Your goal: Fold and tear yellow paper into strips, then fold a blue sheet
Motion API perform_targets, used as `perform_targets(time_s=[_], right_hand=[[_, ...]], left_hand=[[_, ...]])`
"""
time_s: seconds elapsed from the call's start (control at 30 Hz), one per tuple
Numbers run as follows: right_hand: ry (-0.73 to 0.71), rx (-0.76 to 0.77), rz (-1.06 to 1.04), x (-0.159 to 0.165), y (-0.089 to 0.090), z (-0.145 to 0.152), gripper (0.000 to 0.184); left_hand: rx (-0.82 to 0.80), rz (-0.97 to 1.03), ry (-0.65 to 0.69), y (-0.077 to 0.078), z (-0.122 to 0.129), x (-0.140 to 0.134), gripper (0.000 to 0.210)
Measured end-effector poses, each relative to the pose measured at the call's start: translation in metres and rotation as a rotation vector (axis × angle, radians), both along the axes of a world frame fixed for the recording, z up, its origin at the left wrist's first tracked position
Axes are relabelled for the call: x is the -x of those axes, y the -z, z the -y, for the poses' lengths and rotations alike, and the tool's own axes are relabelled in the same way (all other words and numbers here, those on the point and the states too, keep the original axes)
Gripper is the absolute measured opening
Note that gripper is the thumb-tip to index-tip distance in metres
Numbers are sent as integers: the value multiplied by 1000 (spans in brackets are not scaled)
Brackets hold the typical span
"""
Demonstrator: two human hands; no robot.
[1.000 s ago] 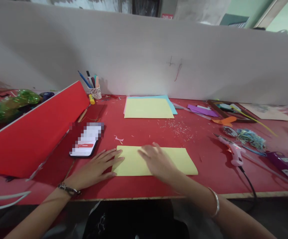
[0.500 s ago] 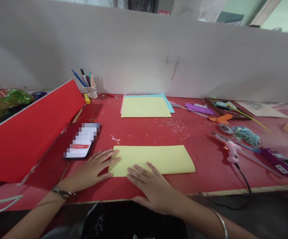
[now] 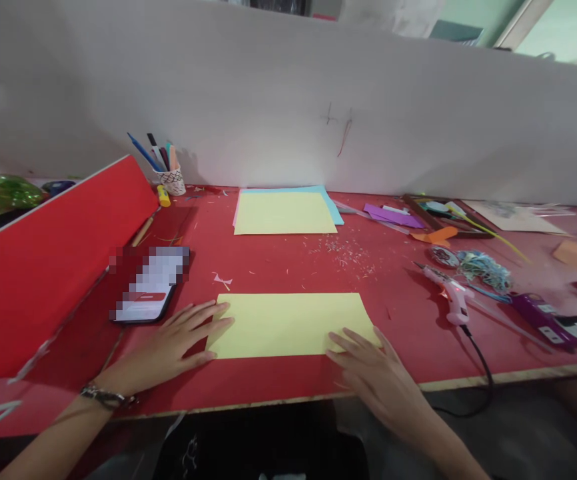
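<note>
A folded sheet of yellow paper (image 3: 278, 323) lies flat on the red table (image 3: 268, 267) in front of me, its long side running left to right. My left hand (image 3: 183, 340) rests with spread fingertips on the sheet's left end. At the right end, my right hand (image 3: 368, 367) lies open with its fingers over the lower right corner. Neither hand grasps anything. Behind the folded sheet, against the white partition, a stack of coloured paper (image 3: 286, 213) shows yellow on top, with blue and pink edges beneath.
On the left are a phone (image 3: 151, 287), a red board (image 3: 53, 267) and a pen cup (image 3: 172, 180). To the right lie a pink glue gun (image 3: 453, 300) with its cord, a purple power strip (image 3: 543, 320), tangled thread (image 3: 483, 270) and a brown frame (image 3: 443, 217). Paper scraps (image 3: 343, 253) litter the middle.
My right hand has slid right along the folded paper to its right end, where the bulging edge now lies flatter. My left hand stays on the left end. The view has shifted slightly.
</note>
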State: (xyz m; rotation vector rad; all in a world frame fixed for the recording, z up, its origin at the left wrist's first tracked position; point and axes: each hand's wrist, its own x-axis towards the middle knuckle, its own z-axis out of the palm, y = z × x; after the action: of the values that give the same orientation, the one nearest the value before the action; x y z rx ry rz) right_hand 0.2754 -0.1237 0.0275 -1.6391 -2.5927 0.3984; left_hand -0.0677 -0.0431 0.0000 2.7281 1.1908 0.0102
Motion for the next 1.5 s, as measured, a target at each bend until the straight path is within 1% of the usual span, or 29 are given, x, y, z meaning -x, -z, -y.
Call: perform_targets(time_s=[0.27, 0.43, 0.47, 0.53, 0.6, 0.63, 0.67, 0.7, 0.73, 0.77, 0.83, 0.9, 0.97, 1.03, 1.07, 1.1, 1.13, 1.17, 1.23, 1.27, 1.33, 1.4, 1.43, 1.5], right_hand=[[185, -171, 39, -31, 3, 7, 31], [207, -225, 17, -60, 5, 9, 34], [218, -265, 12, -65, 5, 8, 35], [266, -404, -9, -70, 4, 4, 39], [279, -518, -58, -65, 2, -6, 40], [247, -523, -89, -59, 2, -12, 37], [181, -464, -116, -50, 2, -18, 34], [90, -353, -123, -40, 3, -25, 35], [-6, -250, -119, -29, 4, -32, 41], [-73, -189, -112, -19, 6, -38, 47], [-111, -152, -96, -3, 10, -48, 48], [-108, -212, -86, 7, 14, -55, 40], [-143, -314, -78, 10, 17, -58, 30], [-212, -420, -70, 9, 18, -58, 24], [-243, -470, -65, 9, 19, -57, 24], [-263, -513, -61, 9, 19, -56, 27], [-272, -549, -58, 9, 19, -56, 30], [-273, -578, -58, 9, 19, -54, 33], [-241, -605, -71, 9, 19, -52, 36], [-217, -606, -81, 9, 19, -51, 37], [-176, -598, -99, 8, 20, -50, 35], [-160, -601, -110, 7, 21, -49, 35], [-165, -611, -113, 8, 21, -49, 35], [-176, -641, -113, 11, 21, -51, 37]], left_hand=[[15, 42, 10, -1, -1, 0, 52], [5, 61, -3, -3, -1, -1, 49], [1, 65, -2, -3, 0, -1, 48], [-12, 64, 7, -4, 0, -2, 47], [-46, 59, -5, -7, 1, -6, 45], [-76, 59, -22, -9, 1, -10, 44], [-108, 62, -42, -12, 2, -15, 42], [-139, 71, -61, -16, 2, -22, 42], [-158, 83, -68, -19, 3, -30, 42], [-151, 95, -62, -23, 3, -40, 45], [-82, 140, 2, -29, 5, -61, 57], [-28, 167, 55, -31, 7, -82, 60], [-36, 164, 81, -32, 7, -98, 51], [-55, 177, 113, -34, 5, -106, 42], [-66, 198, 117, -36, 3, -105, 38], [-84, 225, 101, -39, 0, -101, 35], [-114, 256, 58, -41, -4, -93, 34], [-166, 276, -31, -43, -9, -82, 32], [-334, 275, -289, -41, -20, -54, 36], [-431, 252, -423, -38, -25, -38, 38], [-549, 173, -616, -28, -34, -10, 42], [-546, 102, -670, -20, -39, 7, 45], [-540, 87, -675, -18, -39, 8, 46], [-556, 125, -643, -22, -32, -4, 45]])
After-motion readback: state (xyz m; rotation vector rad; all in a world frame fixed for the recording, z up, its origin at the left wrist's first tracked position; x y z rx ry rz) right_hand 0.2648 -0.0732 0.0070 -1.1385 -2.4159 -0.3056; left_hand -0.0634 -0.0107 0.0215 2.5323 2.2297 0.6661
